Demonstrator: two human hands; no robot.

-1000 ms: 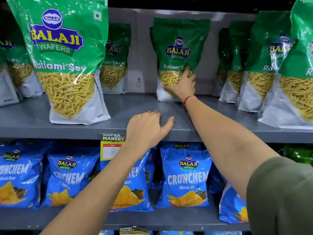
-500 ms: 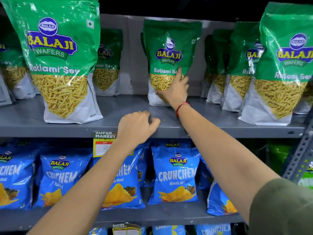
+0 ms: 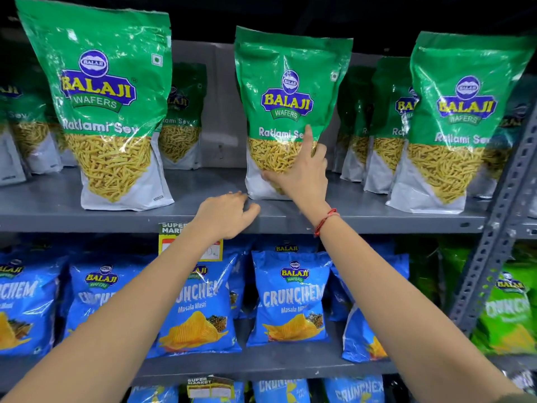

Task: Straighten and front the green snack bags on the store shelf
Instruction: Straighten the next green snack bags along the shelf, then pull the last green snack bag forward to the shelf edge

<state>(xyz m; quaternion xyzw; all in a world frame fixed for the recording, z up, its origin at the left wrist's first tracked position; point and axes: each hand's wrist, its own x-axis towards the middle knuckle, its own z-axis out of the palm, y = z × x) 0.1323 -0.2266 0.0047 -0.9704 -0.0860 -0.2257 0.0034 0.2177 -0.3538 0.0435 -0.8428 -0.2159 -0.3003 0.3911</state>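
1. The right hand (image 3: 299, 173) lies flat and spread wide on the lower front of the middle green bag (image 3: 290, 112), index finger pointing up, thumb at the bag's lower left. It presses rather than grips, probably to steady the upright bag as it is slid to the shelf front.
2. This bag stands on the grey shelf (image 3: 203, 216), near the front lip but a little behind the line of the left bag (image 3: 110, 106) and the right bag (image 3: 459, 123), which both sit at the edge facing out.
3. The left hand (image 3: 229, 213) rests on the shelf lip just beside the bag's lower left corner, fingers loosely curled, holding nothing; it likely braces the reach or waits to square the base.
4. More green bags stand farther back, between and behind the front ones, not yet fronted.
5. A price tag (image 3: 174, 231) hangs under the lip, partly hidden by the left wrist. Blue bags (image 3: 290, 298) fill the shelf below, clear of the work. A slotted upright (image 3: 499, 216) bounds the right side and limits room there.
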